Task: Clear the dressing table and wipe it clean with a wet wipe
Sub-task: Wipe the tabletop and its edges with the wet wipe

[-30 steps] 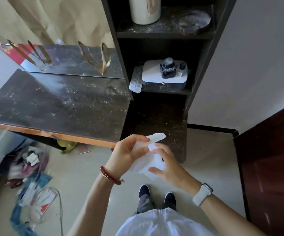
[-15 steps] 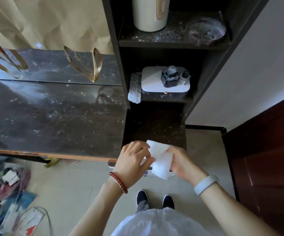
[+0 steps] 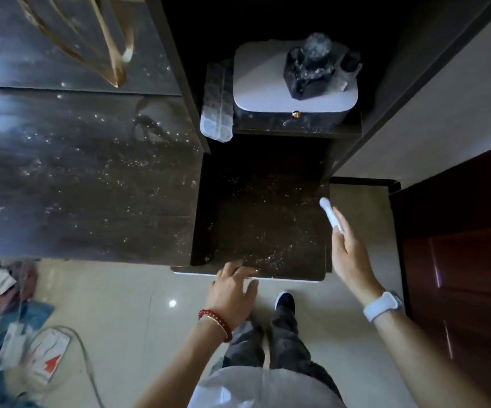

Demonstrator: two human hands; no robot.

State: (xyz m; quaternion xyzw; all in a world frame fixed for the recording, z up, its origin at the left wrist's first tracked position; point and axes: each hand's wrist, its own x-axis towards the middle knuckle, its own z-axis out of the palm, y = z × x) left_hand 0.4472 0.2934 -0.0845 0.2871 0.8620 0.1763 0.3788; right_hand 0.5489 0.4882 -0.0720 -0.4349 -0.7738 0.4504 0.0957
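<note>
A person is standing at a dark dressing table (image 3: 85, 178), its glossy top speckled all over with pale dust and grit. The right hand (image 3: 348, 254) is reaching out past the right edge of the lower side shelf (image 3: 262, 219), its fingers pinching a folded white wet wipe (image 3: 330, 214) that is sticking up just beyond the fingertips, held in the air beside the shelf's right corner and not touching the surface. The left hand (image 3: 232, 290) is resting at the shelf's front edge, its fingers relaxed and spread, the fingertips lying on the dusty lip and gripping nothing. A red bead bracelet (image 3: 216, 320) is circling the left wrist and a white-strapped watch (image 3: 382, 306) the right. On the shelf above, a white-lidded dark box (image 3: 268, 86) with a small gold clasp is carrying a dusty black bottle (image 3: 309, 72), and a clear plastic case (image 3: 217, 113) is leaning just beside the box's left side. Scattered clutter (image 3: 17, 334) is lying on the tiled floor at lower left, including a white and red packet whose printing is too blurred to read. No brand or lettering can be made out anywhere.
</note>
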